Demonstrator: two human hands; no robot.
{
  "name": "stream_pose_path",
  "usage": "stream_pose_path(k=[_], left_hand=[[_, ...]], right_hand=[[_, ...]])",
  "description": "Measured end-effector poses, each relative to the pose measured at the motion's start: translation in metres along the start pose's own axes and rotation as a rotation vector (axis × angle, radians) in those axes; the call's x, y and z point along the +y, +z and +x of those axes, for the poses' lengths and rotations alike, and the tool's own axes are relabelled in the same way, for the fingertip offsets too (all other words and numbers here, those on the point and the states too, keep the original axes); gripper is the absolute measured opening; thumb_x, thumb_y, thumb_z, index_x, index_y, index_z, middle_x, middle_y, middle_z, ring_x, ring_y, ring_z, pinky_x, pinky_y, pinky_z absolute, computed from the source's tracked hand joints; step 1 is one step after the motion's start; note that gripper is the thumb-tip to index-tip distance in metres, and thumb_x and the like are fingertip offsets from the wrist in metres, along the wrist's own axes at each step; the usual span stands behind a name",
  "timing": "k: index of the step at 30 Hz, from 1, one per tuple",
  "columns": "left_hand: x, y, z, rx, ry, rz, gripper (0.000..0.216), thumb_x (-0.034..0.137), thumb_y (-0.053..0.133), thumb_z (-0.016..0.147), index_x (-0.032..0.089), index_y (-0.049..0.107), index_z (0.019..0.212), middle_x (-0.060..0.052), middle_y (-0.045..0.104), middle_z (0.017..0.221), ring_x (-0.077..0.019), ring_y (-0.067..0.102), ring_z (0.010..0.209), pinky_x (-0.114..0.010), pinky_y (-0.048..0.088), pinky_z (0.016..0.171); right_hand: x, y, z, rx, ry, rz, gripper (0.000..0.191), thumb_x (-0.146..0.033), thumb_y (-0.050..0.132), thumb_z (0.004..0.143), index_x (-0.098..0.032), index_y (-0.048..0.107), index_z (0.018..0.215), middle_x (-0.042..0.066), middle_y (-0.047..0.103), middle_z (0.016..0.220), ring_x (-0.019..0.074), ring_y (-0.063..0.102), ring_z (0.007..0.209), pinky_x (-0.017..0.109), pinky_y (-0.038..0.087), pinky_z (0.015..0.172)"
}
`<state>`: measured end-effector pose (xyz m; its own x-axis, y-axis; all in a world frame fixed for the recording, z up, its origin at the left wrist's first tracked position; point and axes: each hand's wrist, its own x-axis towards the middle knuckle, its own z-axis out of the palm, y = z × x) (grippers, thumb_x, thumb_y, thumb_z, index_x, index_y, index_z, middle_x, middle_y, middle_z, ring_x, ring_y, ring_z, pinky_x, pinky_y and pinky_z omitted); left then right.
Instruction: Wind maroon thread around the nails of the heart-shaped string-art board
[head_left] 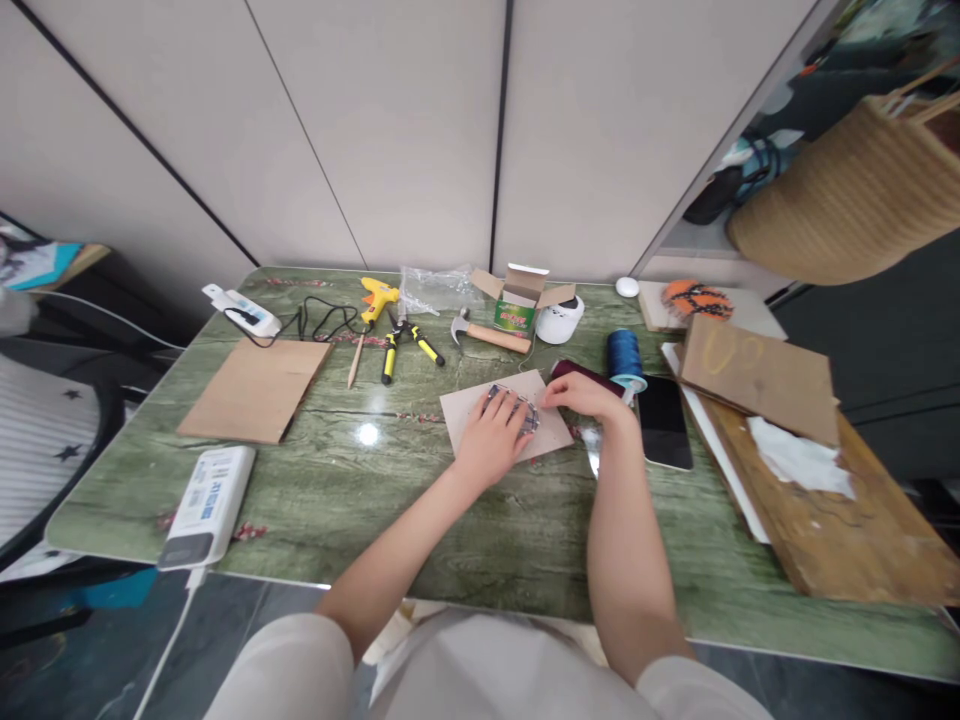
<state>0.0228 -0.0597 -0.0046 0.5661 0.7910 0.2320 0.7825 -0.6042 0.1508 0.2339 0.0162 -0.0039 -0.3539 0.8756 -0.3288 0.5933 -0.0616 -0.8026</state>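
Observation:
A light board (463,408) lies at the middle of the green table, and on it sits a dark, patterned rounded piece (531,420) with a pale outline. My left hand (491,435) rests over this piece with its fingers stretched out flat, covering much of it. Close to the piece's right edge, my right hand (581,394) has its fingertips pinched together above the board. Whatever is between those fingertips is too small to make out. A dark red thread spool (581,373) lies just behind my right hand. The blue thread spool (624,355) stands farther right.
Behind the board lie a hammer (495,336), an open small box (516,312), a white spool (560,322), yellow-handled pliers (390,355) and a yellow glue gun (377,298). A phone (665,425) and stacked wooden boards (847,520) occupy the right. Cardboard (251,392) and a power strip (214,500) lie left.

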Motion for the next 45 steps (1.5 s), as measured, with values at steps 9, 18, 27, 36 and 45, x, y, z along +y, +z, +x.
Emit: stream_pose_path(k=[9,18,27,36,45], left_hand=[[-0.001,0.000,-0.011,0.013,-0.134,-0.037,0.047,0.032,0.049,0.085,0.024,0.043,0.131,-0.013,0.030,0.147,-0.0318,0.026,0.136,-0.049,0.030,0.107],[-0.043,-0.011,-0.014,0.040,-0.100,-0.480,0.076,0.014,0.056,0.073,0.020,0.024,0.142,-0.012,0.032,0.144,-0.0218,0.031,0.134,-0.038,0.030,0.112],[-0.080,-0.018,0.023,-0.014,-0.227,-0.812,0.058,0.037,0.054,0.083,0.018,0.037,0.136,-0.012,0.051,0.132,-0.0200,0.051,0.119,-0.036,0.043,0.099],[-0.060,-0.005,0.087,-0.203,-0.236,-0.491,0.025,0.037,0.064,0.071,0.015,0.073,0.080,-0.004,0.070,0.074,-0.0163,0.060,0.068,-0.025,0.042,0.064],[-0.074,-0.002,0.089,-0.120,-0.246,-0.449,0.017,0.025,0.059,0.074,0.015,0.072,0.077,-0.003,0.071,0.073,-0.0144,0.060,0.066,-0.023,0.041,0.063]], right_hand=[[-0.001,0.003,0.008,0.282,-0.017,-0.090,0.038,-0.050,0.058,0.069,-0.013,0.066,0.070,0.002,0.059,0.063,0.0122,0.044,0.059,0.025,0.033,0.056],[0.002,0.007,0.013,0.293,-0.074,-0.064,0.031,-0.044,0.059,0.070,-0.014,0.066,0.067,0.002,0.061,0.063,0.0123,0.047,0.058,0.025,0.034,0.056],[-0.031,0.024,0.014,0.427,-0.155,-0.122,0.023,-0.037,0.058,0.074,-0.016,0.064,0.069,0.000,0.057,0.060,0.0115,0.045,0.056,0.025,0.030,0.056],[-0.035,0.034,0.022,0.475,-0.207,-0.189,0.019,-0.033,0.057,0.077,-0.017,0.062,0.069,0.000,0.056,0.062,0.0125,0.046,0.059,0.025,0.030,0.058],[-0.038,0.037,0.019,0.446,-0.260,-0.126,0.017,-0.030,0.055,0.080,-0.020,0.061,0.091,0.001,0.065,0.075,0.0143,0.057,0.067,0.025,0.039,0.064]])
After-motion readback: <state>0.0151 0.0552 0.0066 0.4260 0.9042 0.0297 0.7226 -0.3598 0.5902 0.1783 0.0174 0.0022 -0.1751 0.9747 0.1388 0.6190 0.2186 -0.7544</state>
